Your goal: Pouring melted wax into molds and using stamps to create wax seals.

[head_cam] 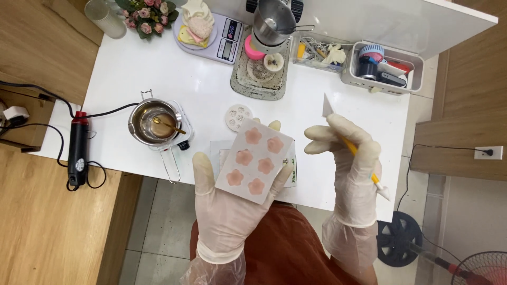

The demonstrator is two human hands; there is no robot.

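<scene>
The left hand is gloved, its grip clasped under a white mould tray with six pink flower shapes, held flat above the near edge of the white surface. The right hand, also gloved, pinches a yellow-handled scraper — blade up, just beside the tray. Beyond the tray lie a small round white mould and a metal melting pot on its burner; a heat gun sits left, a scale and storage bin further back.

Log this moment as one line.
left hand: holds flower mould flat | right hand: grips scraper tool | melting pot: on table
</scene>
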